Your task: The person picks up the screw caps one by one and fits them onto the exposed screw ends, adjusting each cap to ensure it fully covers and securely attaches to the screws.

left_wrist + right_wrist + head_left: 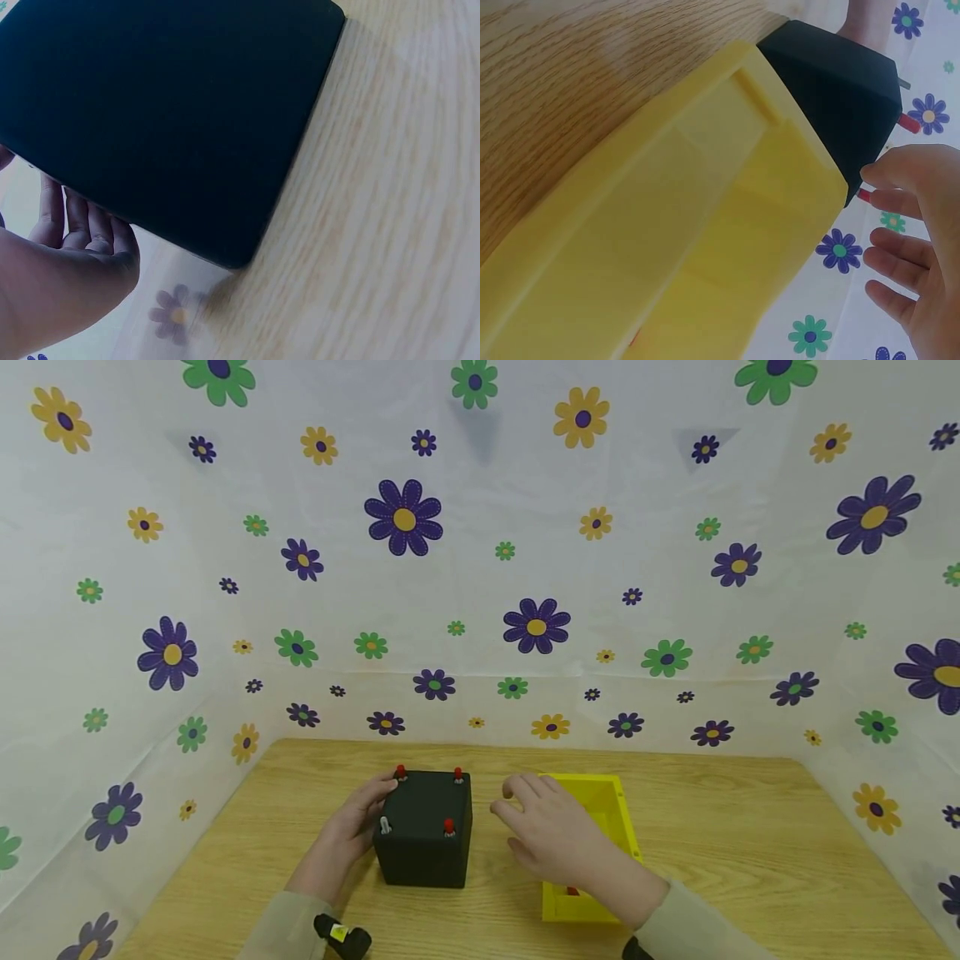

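A black box (423,839) stands on the table with small metal toggle levers at its top corners. Three levers wear red caps (448,827); the near left lever (386,825) is bare metal. My left hand (352,827) holds the box by its left side, with fingertips at the far left top edge. In the left wrist view the box's dark side hides part of the fingers. My right hand (551,831) hovers between the box and a yellow bin (628,827), over the bin's left wall. Its fingers are loosely bent and I see nothing in them.
A bit of red (572,890) shows inside the bin near its front, partly hidden by my right forearm. The wooden table (720,843) meets a flower-patterned white sheet (480,568) at the back and sides.
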### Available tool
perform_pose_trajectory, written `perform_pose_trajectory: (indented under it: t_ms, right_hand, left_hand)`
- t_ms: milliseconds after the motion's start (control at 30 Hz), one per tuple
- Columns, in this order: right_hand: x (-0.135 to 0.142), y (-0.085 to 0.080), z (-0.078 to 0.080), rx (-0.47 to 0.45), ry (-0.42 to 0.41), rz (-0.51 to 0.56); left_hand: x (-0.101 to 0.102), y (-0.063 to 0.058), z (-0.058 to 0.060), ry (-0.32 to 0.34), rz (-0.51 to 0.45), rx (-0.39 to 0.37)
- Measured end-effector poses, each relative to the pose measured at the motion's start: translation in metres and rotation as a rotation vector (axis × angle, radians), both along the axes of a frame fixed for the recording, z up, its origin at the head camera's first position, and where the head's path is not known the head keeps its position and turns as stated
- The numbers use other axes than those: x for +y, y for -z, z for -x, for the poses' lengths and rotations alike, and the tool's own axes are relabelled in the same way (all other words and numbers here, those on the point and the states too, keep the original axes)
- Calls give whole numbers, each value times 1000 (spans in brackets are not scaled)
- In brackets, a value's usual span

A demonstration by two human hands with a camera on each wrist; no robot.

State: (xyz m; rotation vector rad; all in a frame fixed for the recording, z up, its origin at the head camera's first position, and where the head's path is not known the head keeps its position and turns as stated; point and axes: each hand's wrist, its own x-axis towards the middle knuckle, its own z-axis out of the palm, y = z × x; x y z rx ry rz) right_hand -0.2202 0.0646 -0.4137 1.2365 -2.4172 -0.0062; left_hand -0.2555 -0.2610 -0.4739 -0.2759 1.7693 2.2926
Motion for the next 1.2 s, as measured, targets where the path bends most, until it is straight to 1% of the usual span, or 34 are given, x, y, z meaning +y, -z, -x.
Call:
perform_pose_trajectory:
  t_ms: [200, 333, 567, 800, 1033, 1200]
  right_hand:
    - [5, 0, 1, -28, 18, 6]
    - [8, 1, 1, -30, 25, 9]
    - [12, 1, 1, -36, 40, 0]
    - [17, 3, 1, -39, 59, -1]
    - [24, 4, 2, -72, 78, 0]
    - [28, 5, 3, -71, 83, -1]
  left_hand:
    - [-1, -1, 1, 13, -14, 11]
    - [-1, 0, 1, 17, -21, 15]
    - [-2, 1, 3, 22, -9, 18]
    - [-1, 1, 2, 12, -13, 10]
    - [-2, 3, 2, 30, -9, 24]
    - [-1, 4, 1, 34, -8, 27]
